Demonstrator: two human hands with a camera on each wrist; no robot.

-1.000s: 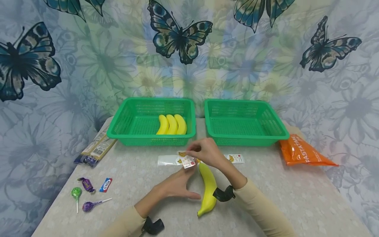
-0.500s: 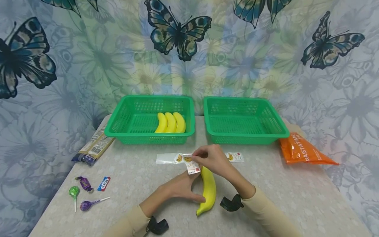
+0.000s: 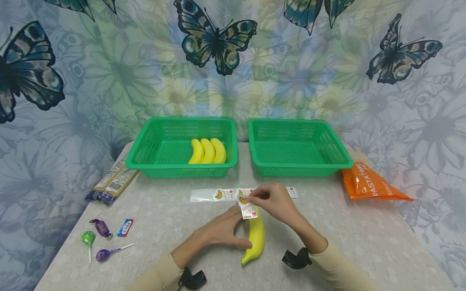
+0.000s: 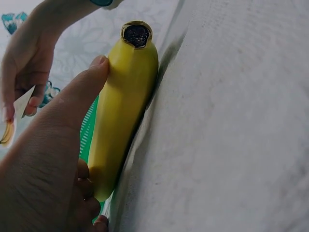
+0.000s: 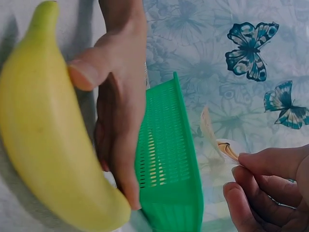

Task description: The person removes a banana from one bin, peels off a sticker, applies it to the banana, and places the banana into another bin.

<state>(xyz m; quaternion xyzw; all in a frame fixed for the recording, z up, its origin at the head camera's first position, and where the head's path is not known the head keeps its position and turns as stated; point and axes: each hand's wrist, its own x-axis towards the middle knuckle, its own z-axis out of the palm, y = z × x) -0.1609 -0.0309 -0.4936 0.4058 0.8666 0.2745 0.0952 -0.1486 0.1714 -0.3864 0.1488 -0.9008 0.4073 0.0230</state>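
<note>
A large yellow banana (image 3: 257, 238) lies on the table, stem end toward me. My left hand (image 3: 223, 231) rests along its left side. The left thumb (image 4: 89, 79) touches the banana near the stem, and the other fingers reach toward its far end. Between right thumb and index finger, my right hand (image 3: 275, 203) pinches a white sticker (image 3: 248, 211) printed with a banana picture and text. In the head view it hangs over the banana's far end; whether they touch I cannot tell. Behind the hands lies a clear backing strip (image 3: 202, 195) bearing similar stickers.
At the back stand two green baskets, the left basket (image 3: 182, 171) holding three small bananas (image 3: 208, 151) and the right basket (image 3: 302, 171). A gold packet (image 3: 113, 182), lollipops (image 3: 103, 254) and wrapped sweets (image 3: 101, 228) lie at left. An orange pasta bag (image 3: 375, 184) lies at right.
My right hand has moved right and nearer with the pinched sticker, from over the strip to over the banana's far end. The left thumb has come against the banana.
</note>
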